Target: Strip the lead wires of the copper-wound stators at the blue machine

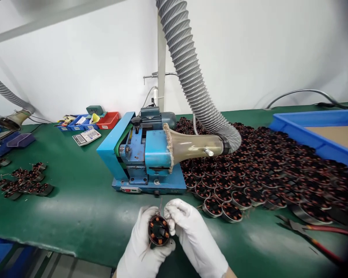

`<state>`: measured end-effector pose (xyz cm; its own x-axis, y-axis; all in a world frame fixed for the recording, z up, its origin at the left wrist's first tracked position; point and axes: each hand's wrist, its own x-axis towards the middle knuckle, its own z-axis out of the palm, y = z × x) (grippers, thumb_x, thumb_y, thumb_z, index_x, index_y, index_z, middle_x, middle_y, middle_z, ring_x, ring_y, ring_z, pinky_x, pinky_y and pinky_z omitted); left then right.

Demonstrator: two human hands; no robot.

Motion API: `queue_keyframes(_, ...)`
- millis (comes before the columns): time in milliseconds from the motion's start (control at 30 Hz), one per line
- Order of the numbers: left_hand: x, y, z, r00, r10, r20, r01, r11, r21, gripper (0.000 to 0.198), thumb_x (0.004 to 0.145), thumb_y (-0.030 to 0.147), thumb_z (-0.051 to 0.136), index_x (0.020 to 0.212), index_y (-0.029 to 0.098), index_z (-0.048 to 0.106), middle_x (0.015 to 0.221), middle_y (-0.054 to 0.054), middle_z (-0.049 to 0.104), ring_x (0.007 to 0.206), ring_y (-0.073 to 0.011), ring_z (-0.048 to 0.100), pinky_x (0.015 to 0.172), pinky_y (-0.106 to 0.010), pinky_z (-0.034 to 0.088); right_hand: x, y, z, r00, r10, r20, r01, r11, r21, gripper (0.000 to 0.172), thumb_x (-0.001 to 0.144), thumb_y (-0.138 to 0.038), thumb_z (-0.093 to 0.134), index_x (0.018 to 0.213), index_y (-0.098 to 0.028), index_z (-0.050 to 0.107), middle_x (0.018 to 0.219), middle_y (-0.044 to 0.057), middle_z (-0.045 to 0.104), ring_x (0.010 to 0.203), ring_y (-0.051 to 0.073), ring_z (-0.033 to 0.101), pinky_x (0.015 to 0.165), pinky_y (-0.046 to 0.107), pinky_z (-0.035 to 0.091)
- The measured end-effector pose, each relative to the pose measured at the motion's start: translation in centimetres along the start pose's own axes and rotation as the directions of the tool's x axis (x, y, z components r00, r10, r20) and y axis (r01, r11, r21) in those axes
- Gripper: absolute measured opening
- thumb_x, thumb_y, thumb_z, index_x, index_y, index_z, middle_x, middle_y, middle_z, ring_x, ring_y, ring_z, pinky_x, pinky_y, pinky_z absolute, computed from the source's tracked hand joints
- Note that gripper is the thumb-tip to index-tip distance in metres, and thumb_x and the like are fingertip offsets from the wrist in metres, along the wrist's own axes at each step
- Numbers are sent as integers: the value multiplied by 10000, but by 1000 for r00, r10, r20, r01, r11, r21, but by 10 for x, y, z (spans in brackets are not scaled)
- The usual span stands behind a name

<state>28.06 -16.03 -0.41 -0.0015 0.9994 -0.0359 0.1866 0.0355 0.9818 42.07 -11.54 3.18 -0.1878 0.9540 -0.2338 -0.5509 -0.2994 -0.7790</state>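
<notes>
My left hand [142, 239], in a white glove, is closed around a motor stator [159, 231] with a black centre and copper windings. The stator's wound face is turned up toward me. Thin wire leads [161, 206] stand up from its top edge, and others stick out at its lower left. My right hand [185, 224], also gloved in white, pinches at the stator's upper right side; its fingertips are pressed together near the leads. What exactly lies between those fingertips is too small to make out. Both hands are in front of the blue belt machine [149, 187].
Many similar stators [232, 211] cover the bench [84, 216] at right, with a smaller group [26, 183] at left. Red-handled pliers [304, 227] lie front right. A ribbed hose [188, 69] joins the machine. Behind stand a calculator [86, 137], small bins [108, 120] and a blue tray [304, 133].
</notes>
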Motion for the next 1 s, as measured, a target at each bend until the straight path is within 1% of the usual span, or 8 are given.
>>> queue_keyframes(67, -2, -5, 5, 992, 58, -112, -58, 998, -1, 509, 649, 224, 752, 1118, 228, 553, 1269, -112, 494, 1275, -329, 404, 1107, -451, 251, -2, -5, -5, 999, -19, -27, 23, 982, 187, 269, 644, -344, 798, 628, -161, 602, 576, -41, 521, 454, 54, 403, 450, 189, 349)
queue_keyframes(133, -3, -8, 9, 973, 103, -206, -108, 994, -15, 521, 642, 222, 759, 1113, 236, 538, 1270, -107, 471, 1263, -322, 409, 1104, -438, 247, -2, -10, -8, 994, -78, -76, 94, 966, 242, 236, 661, -357, 787, 678, -178, 634, 601, -37, 534, 471, 62, 431, 455, 189, 370)
queue_keyframes(200, 0, -10, 11, 963, 150, -226, -163, 986, -41, 546, 642, 215, 754, 1133, 251, 519, 1259, -93, 462, 1243, -309, 422, 1084, -423, 282, -2, -10, -10, 990, -124, -66, 130, 987, 95, 225, 692, -384, 755, 790, -192, 688, 670, 1, 608, 553, 105, 525, 528, 225, 443)
queue_keyframes(267, 7, -8, 11, 963, 208, -171, -222, 972, -73, 533, 658, 212, 733, 1143, 261, 516, 1227, -81, 479, 1220, -295, 439, 1052, -408, 331, 0, -4, -8, 981, -191, 22, 192, 966, -174, 257, 677, -372, 753, 855, -190, 720, 816, 62, 679, 721, 181, 615, 664, 293, 500)
queue_keyframes(367, 25, -3, 14, 972, 211, -107, -221, 971, -92, 465, 700, 182, 659, 1141, 253, 529, 1212, -78, 516, 1195, -280, 461, 1040, -408, 354, 7, 10, -3, 929, -360, 90, 359, 811, -462, 259, 628, -299, 755, 866, -200, 732, 963, 91, 696, 901, 258, 634, 809, 358, 507)
queue_keyframes(467, 47, 0, 24, 982, 97, -160, -118, 984, -131, 470, 726, 116, 562, 1175, 242, 497, 1234, -75, 544, 1159, -240, 503, 1030, -396, 370, 23, 17, 3, 880, -475, 3, 380, 701, -604, 242, 690, -299, 695, 913, -207, 713, 981, 93, 700, 920, 260, 641, 841, 376, 509)
queue_keyframes(700, 92, 0, 47, 967, 41, -253, -122, 942, -313, 389, 690, 139, 625, 1058, 216, 528, 1086, -50, 653, 990, -183, 614, 912, -299, 458, 62, 8, 5, 834, -551, -2, 388, 590, -708, 194, 821, -324, 541, 847, -188, 677, 892, 83, 686, 832, 230, 642, 789, 364, 509)
queue_keyframes(1000, 100, 11, 46, 959, 106, -264, -168, 959, -229, 341, 695, 117, 598, 1022, 203, 550, 1055, -58, 629, 987, -181, 596, 927, -312, 442, 73, 14, -1, 808, -588, -30, 419, 610, -673, 188, 817, -316, 548, 827, -186, 684, 848, 79, 689, 799, 227, 642, 766, 361, 520)
